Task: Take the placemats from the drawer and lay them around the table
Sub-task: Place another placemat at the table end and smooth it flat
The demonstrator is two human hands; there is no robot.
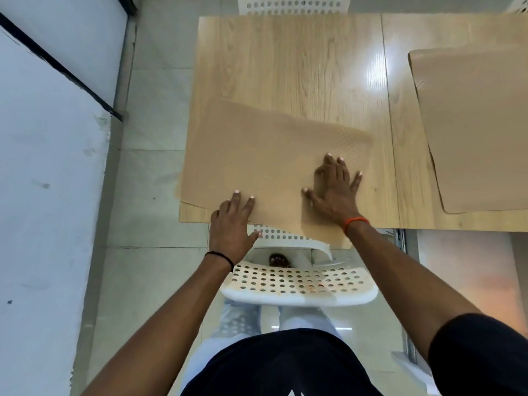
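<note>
Stage of task: one placemat (265,167) was being laid at the near left end of the counter (300,61); a second placemat (480,130) was already lying flat at the right, well apart from the first.
Position of the near placemat: it was set askew, its near right corner overhanging the counter's front edge above the chair, so its placing was judged not yet finished.
Left hand (231,224): it was laid on the near left edge of the placemat, fingers extended over the top; whether the thumb was tucked under the edge could not be told.
Right hand (334,190): it was spread flat, fingers splayed, and pressed on the right part of the same placemat.
Work remaining: the near placemat was judged to need squaring to the counter edge; the far side, where a chair back (294,4) was seen, carried no placemat in the part shown. The drawer was not in view, so the number of placemats left could not be told.
Surface: a pale wood-grain counter was shown, glossy, with a bright reflection near a seam running front to back.
Seating: a white perforated chair (300,284) was pushed in under the near edge, directly before the person.
Room: a pale tiled floor (154,138) was seen to the left of the counter, with a white wall (43,167) beyond it, crossed by a dark strip.
</note>
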